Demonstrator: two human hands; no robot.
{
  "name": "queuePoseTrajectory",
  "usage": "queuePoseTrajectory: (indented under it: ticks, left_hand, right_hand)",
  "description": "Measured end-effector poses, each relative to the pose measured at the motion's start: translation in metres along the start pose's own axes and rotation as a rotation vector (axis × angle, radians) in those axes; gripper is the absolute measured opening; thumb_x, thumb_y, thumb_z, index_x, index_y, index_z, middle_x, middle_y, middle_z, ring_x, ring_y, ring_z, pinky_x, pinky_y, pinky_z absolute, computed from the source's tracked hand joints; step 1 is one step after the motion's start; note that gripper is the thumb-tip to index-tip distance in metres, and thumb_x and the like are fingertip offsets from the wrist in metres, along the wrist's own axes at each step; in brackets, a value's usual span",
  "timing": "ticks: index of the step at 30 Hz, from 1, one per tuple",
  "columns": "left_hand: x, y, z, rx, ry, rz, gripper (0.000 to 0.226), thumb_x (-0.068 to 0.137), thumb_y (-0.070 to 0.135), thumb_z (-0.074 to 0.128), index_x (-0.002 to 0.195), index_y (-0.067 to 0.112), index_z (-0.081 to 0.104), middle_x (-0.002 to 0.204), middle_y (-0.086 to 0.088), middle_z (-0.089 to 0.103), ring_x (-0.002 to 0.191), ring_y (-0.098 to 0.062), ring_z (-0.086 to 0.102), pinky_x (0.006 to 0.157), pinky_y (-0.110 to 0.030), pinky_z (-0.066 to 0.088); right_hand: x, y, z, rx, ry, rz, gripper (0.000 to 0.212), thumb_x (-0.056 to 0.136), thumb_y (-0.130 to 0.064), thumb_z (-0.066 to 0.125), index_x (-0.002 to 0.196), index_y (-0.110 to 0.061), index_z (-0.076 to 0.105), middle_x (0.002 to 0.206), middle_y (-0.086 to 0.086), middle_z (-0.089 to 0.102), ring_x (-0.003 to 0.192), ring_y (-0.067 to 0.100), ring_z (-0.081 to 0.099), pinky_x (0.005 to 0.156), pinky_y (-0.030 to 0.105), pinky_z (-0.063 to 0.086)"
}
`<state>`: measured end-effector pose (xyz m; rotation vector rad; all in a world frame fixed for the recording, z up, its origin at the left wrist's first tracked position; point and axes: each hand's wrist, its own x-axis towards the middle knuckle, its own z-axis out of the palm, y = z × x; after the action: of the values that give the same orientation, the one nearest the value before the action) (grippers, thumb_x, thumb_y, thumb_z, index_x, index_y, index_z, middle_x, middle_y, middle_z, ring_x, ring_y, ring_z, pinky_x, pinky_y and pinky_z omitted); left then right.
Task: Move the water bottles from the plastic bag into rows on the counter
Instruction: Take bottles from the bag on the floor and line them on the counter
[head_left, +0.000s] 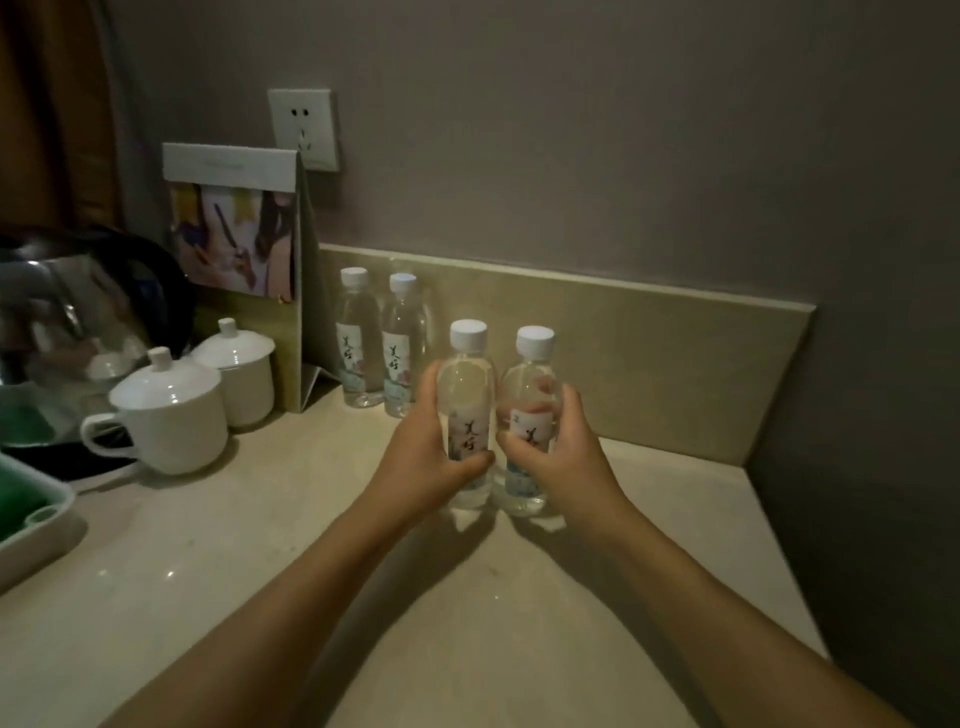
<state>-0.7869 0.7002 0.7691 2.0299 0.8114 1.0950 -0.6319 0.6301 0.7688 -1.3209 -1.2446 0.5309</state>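
- Two front water bottles are being held upright side by side at the middle of the counter (218, 561): the left front bottle (467, 395) and the right front bottle (530, 384), both clear, white-capped and labelled with dark brush characters.
- The left front bottle is being grasped by the left hand (415, 457), with the thumb curled across the label and the fingers wrapped behind the body.
- The right front bottle is being grasped by the right hand (566, 452), with the thumb laid over the label and fingertips showing through the clear plastic above it.
- The bases of both held bottles are being shown at or just above the counter surface; whether they are resting on it cannot be told.
- Two rear bottles are being kept standing upright farther back and to the left, close to the beige backsplash (649, 353): the rear left bottle (357, 338) and the rear right bottle (401, 348), just beside each other.
- A folded paper card stand (239, 234) with a colourful picture is being displayed to the left of the rear bottles, below a white wall socket (303, 129).
- Two white lidded cups (171, 410) (241, 369) are being seen left of the stand, beside a shiny kettle (67, 322).
- A pale tray (31, 525) with green contents is being cut off by the left edge.
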Motion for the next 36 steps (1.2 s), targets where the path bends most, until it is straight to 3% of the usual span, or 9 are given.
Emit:
queuePoseTrajectory:
  ticks: [4,8,13,19,24,30,36]
  left_hand:
    - [0.024,-0.030,-0.006,0.124,0.029,0.037,0.090,0.067,0.030,0.085,0.141,0.030,0.034,0.130,0.008,0.050,0.120,-0.010,0.052,0.098,-0.033,0.049]
    - [0.032,-0.045,-0.002,0.120,0.071,0.022,0.067,0.075,0.030,0.080,0.129,0.027,0.041,0.122,0.002,0.047,0.109,-0.015,0.054,0.090,-0.034,0.053]
    - [0.041,-0.057,0.009,0.193,0.101,-0.043,0.055,0.077,0.037,0.078,0.117,0.021,0.044,0.114,0.000,0.045,0.102,-0.020,0.056,0.082,-0.033,0.052]
    - [0.043,-0.061,0.004,0.284,0.090,-0.167,0.061,0.073,0.051,0.078,0.114,0.020,0.046,0.111,0.000,0.055,0.100,-0.020,0.060,0.080,-0.035,0.055]
    - [0.034,-0.063,0.002,0.377,0.064,-0.139,0.059,0.072,0.058,0.075,0.111,0.020,0.052,0.108,0.000,0.066,0.097,-0.022,0.066,0.079,-0.037,0.057]
    - [0.040,-0.063,0.002,0.469,0.073,-0.144,0.067,0.076,0.053,0.075,0.127,0.015,0.054,0.123,-0.007,0.059,0.110,-0.024,0.059,0.089,-0.035,0.050]
    - [0.045,-0.062,0.004,0.445,0.088,-0.187,0.062,0.076,0.056,0.073,0.119,0.014,0.059,0.114,-0.006,0.063,0.102,-0.023,0.062,0.083,-0.034,0.054]
  right_hand:
    - [0.019,0.007,0.020,-0.038,0.080,0.028,0.048,0.083,-0.016,0.075,0.122,-0.028,0.049,0.111,-0.007,0.068,0.100,0.006,0.068,0.085,0.031,0.056]
    - [0.031,0.012,0.026,-0.057,0.091,0.075,0.054,0.083,-0.015,0.075,0.127,-0.030,0.047,0.115,-0.008,0.068,0.106,0.009,0.067,0.088,0.035,0.056]
    - [0.038,0.011,0.029,-0.120,0.104,0.118,0.059,0.082,-0.016,0.076,0.128,-0.033,0.043,0.120,-0.008,0.065,0.109,0.006,0.066,0.090,0.032,0.055]
    - [0.025,0.022,0.032,-0.550,0.086,0.246,0.077,0.065,-0.059,0.079,0.127,-0.026,0.045,0.121,-0.005,0.056,0.109,0.012,0.061,0.092,0.037,0.055]
    - [0.017,0.028,0.050,-0.697,0.245,0.269,0.060,0.074,-0.050,0.076,0.114,-0.022,0.040,0.118,-0.002,0.056,0.106,0.019,0.058,0.073,0.026,0.044]
    - [0.028,0.035,0.057,-0.768,0.297,0.249,0.046,0.080,-0.048,0.070,0.100,-0.023,0.036,0.114,0.002,0.060,0.102,0.023,0.060,0.073,0.032,0.048]
    - [0.041,0.044,0.053,-0.799,0.292,0.240,0.048,0.080,-0.052,0.069,0.106,-0.021,0.042,0.114,0.003,0.062,0.102,0.024,0.061,0.077,0.038,0.053]
